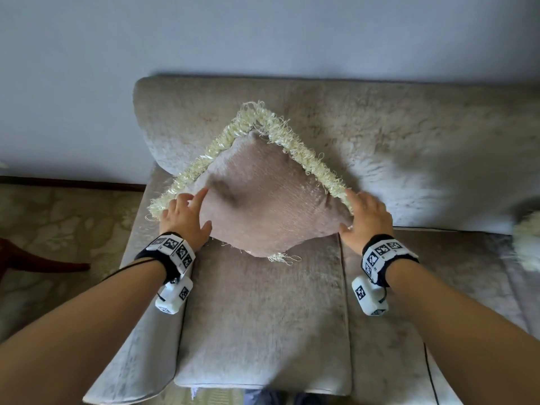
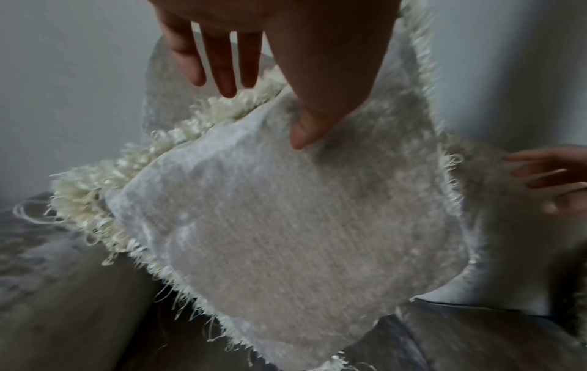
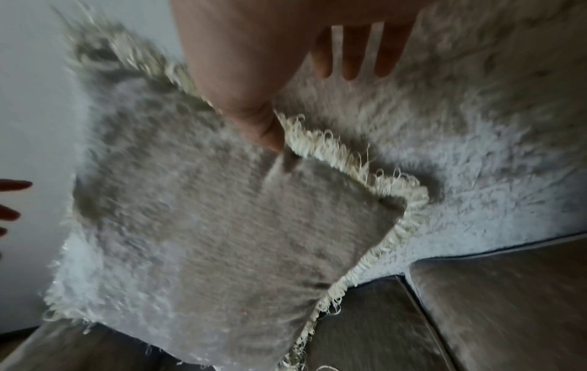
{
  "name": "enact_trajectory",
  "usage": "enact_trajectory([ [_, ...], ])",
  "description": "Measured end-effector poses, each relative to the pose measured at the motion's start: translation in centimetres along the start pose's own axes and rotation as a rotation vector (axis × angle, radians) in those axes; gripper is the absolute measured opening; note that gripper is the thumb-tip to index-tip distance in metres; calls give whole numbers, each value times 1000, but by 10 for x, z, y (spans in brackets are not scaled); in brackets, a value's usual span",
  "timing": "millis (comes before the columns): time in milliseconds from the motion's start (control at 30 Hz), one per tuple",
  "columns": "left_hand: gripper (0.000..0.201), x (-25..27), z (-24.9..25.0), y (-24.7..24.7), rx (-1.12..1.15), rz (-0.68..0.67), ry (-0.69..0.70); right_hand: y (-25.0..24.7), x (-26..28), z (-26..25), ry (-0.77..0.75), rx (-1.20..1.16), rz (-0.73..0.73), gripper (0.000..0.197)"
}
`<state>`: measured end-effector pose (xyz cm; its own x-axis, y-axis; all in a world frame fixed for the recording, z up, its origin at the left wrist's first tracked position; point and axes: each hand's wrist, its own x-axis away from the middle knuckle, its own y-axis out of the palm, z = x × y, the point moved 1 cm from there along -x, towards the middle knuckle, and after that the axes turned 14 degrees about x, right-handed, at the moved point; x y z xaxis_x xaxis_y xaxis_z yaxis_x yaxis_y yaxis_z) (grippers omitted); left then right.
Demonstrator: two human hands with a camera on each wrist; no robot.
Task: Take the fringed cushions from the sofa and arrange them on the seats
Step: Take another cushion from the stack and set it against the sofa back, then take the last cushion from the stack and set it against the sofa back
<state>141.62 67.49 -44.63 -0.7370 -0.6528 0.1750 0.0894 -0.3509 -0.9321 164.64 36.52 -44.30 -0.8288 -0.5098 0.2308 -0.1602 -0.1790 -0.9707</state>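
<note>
A beige cushion (image 1: 263, 206) (image 2: 301, 226) (image 3: 206, 226) with a cream fringe stands on one corner on the sofa's left seat (image 1: 263, 317), leaning against the backrest (image 1: 380, 127). My left hand (image 1: 187, 217) (image 2: 265, 118) is at its left corner, fingers straight, thumb touching the front face. At the cushion's right corner my right hand (image 1: 365, 217) (image 3: 311, 110) has straight fingers over the fringe, with its thumb at the cushion's edge. Neither hand curls round the cushion.
The fringe of a second cushion (image 1: 529, 244) shows at the right edge on the sofa. A dark red wooden furniture leg (image 1: 29, 258) stands on the patterned carpet (image 1: 58, 214) to the left. The wall (image 1: 263, 33) runs behind the sofa.
</note>
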Motion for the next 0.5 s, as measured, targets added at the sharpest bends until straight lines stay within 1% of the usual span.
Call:
enact_trajectory([
  [133, 74, 19, 37, -22, 8, -105, 72, -46, 33, 20, -4, -66, -11, 67],
  [233, 70, 31, 69, -36, 47, -171, 144, -74, 61, 50, 42, -99, -36, 66],
  [400, 65, 46, 148, -49, 34, -236, 289, -101, 110, 124, 123, -185, -107, 56],
  [500, 63, 60, 208, -46, 28, -251, 372, -105, 146, 178, 169, -200, -117, 57],
])
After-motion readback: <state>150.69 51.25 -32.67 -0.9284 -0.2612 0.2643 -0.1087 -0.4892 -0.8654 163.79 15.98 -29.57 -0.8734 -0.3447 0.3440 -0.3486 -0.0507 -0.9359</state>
